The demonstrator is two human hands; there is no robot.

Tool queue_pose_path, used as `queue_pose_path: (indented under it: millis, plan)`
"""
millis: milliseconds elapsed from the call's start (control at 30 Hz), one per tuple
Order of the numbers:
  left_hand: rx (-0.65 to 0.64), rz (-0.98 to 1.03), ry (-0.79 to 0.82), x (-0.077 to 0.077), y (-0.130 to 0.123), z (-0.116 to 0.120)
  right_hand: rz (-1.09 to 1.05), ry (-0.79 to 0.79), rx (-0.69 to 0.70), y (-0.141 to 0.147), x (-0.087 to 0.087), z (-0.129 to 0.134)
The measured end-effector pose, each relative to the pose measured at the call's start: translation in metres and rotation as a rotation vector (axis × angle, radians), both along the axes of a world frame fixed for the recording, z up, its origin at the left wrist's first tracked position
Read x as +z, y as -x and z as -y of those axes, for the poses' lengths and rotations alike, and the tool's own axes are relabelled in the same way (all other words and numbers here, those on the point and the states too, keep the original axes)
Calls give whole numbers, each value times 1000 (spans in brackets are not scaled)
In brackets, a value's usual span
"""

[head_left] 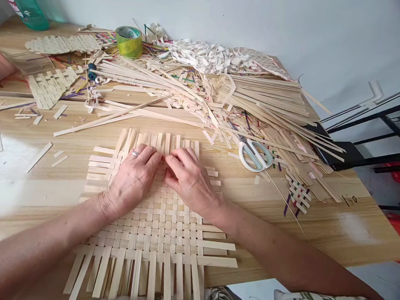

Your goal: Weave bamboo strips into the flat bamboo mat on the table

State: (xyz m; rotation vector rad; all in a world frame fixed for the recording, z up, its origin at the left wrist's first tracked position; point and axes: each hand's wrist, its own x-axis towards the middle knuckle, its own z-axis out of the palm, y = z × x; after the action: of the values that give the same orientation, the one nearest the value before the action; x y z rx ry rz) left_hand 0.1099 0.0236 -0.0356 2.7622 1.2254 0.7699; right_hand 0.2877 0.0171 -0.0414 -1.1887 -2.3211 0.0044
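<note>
A flat mat of pale woven strips [161, 233] lies in front of me, with loose strip ends sticking out on all sides. Both hands rest on its far part, fingertips almost meeting. My left hand [135, 170], with a ring on one finger, has its fingers curled and pressed on the strips. My right hand [191, 179] is bent the same way, thumb and forefinger drawn together at the weave. The fingers cover the exact strips they grip.
White-handled scissors [255, 155] lie right of the mat. Behind are bundles of loose strips [261, 97], white curled shavings [206, 54], a roll of green tape [128, 42] and a teal bottle [25, 5]. A small woven scrap [299, 193] sits near the right edge, beside a black rack [393, 124].
</note>
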Motion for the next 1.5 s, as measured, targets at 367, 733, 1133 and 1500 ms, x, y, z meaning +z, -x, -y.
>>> queue_pose_path:
  millis: [367,733,1133,1500]
  plan:
    - [106,-138,-80,7,-2,2,3,9,8,0,-2,-1]
    - [105,-131,-121,8,-1,0,-22,28,0,1,-3,-2]
    - [69,-157,-184,8,-5,-1,26,-27,9,1,-3,-2]
    - [65,-130,-173,7,-4,0,45,-35,12,1,-3,-2]
